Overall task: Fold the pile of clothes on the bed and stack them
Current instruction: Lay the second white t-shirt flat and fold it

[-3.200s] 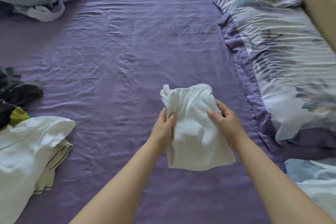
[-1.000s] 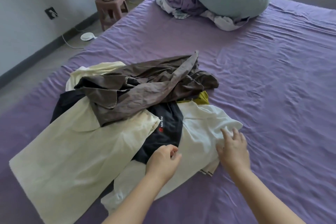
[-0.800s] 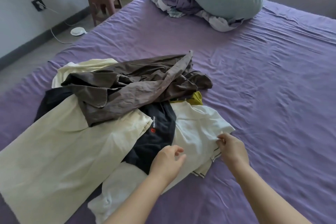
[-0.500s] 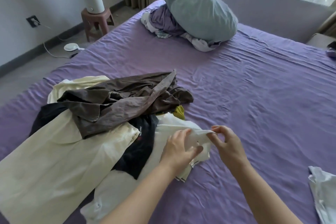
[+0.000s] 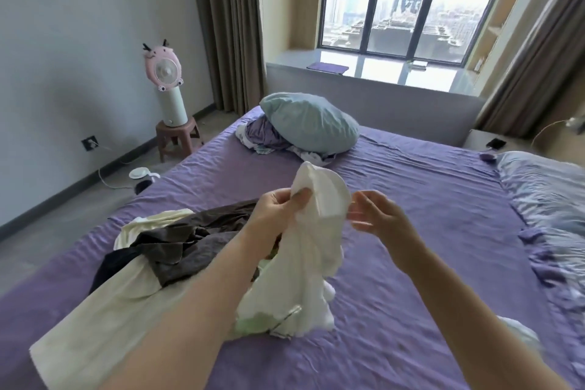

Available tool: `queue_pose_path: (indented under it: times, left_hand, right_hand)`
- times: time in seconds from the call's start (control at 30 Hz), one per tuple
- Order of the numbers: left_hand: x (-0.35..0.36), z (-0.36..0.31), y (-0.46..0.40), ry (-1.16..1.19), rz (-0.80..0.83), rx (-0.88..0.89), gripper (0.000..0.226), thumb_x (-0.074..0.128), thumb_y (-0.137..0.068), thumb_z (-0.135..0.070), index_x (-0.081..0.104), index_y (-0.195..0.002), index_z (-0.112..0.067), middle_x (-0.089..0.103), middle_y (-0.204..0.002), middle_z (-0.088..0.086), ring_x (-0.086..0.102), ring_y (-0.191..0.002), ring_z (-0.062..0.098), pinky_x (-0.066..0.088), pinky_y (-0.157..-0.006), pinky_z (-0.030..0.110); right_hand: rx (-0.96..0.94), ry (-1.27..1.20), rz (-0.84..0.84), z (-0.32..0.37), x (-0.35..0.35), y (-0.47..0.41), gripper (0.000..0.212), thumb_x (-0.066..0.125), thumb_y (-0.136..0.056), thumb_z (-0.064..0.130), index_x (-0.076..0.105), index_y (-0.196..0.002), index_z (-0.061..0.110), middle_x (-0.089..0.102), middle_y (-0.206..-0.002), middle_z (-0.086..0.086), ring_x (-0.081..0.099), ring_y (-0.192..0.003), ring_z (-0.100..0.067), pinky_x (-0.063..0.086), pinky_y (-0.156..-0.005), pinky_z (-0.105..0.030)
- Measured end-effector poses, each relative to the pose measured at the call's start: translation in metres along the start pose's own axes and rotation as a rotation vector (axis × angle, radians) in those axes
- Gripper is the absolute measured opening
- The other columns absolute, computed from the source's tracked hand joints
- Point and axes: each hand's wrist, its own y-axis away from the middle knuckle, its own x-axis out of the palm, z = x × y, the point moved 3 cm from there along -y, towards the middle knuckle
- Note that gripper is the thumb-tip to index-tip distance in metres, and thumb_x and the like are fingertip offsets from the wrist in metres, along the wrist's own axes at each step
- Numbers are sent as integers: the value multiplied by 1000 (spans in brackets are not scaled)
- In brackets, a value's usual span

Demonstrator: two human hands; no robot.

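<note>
Lifted clear of the pile (image 5: 152,250) on the purple bed (image 5: 427,231): a white garment (image 5: 310,250), top edge pinched in the left hand (image 5: 278,215), hem trailing onto the sheet. Right hand (image 5: 380,215) beside the cloth's edge, fingers (image 5: 357,199) loosely spread, possibly just touching it. Not yet folded. Left in the pile: brown, cream and dark pieces. No stack in view.
</note>
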Motion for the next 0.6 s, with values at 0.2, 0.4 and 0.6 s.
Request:
queue_pose_path:
  times: [0.2,0.4,0.6]
  left_hand:
    - [66,-72,31,232,-4,8,35,80,-63,-36,75,-81,-7,65,-79,10,58,-64,20,46,-63,30]
    - [125,-86,56,305,-54,-34,17,71,-83,-17,71,-84,0,68,-78,12,62,-66,23,53,-64,31]
    - [157,-67,99,-165,-337,123,23,63,-88,-7,57,-109,-13,58,-85,3,53,-76,19,49,-73,35]
  right_hand:
    - [-81,334,220,37,-48,75,55,71,-76,40,50,-126,31,62,-118,7,59,-109,-10,48,-92,-30]
    - [-214,436,-321,85,-119,114,34,69,-84,25,49,-59,15,44,-52,3,39,-55,-16,32,-56,-32]
    - [-31,90,-327,116,-152,138,19,73,-79,12,55,-88,12,59,-76,-11,59,-62,-22,50,-49,-28]
